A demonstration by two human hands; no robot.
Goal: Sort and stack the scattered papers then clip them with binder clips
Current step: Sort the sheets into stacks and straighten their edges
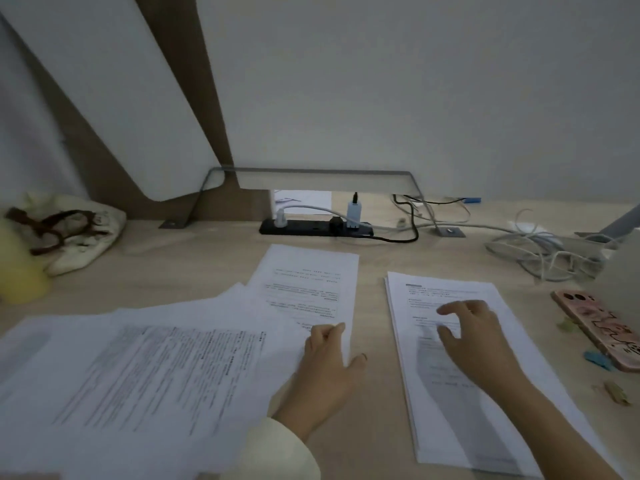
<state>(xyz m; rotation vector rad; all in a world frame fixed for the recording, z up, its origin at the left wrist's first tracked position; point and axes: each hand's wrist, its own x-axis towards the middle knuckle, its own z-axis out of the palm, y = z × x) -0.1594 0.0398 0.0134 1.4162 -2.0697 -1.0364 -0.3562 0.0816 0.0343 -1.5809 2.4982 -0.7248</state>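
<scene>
Left hand (329, 355): pinching the sheet's (311, 285) near edge.
Right hand (474, 334): hovering spread, holding nothing, over the stack (450, 375).
Sheet: lying left of stack, long axis away; left hand nearer.

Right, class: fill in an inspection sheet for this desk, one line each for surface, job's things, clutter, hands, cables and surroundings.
Surface: light wooden desk, dimly lit.
Job's things: neat paper stack on the right; loose overlapping sheets on the left, one upside-down sheet in the middle; small clips near the right edge, none on paper.
Clutter: phone face down at the right; cloth bag and yellow object at the left.
Hands: left hand pinches the middle sheet's corner; right hand rests flat on the stack.
Cables: black power strip with plugs; tangled white cords at the right.
Surroundings: pale wall, metal bracket at the desk's back.
</scene>
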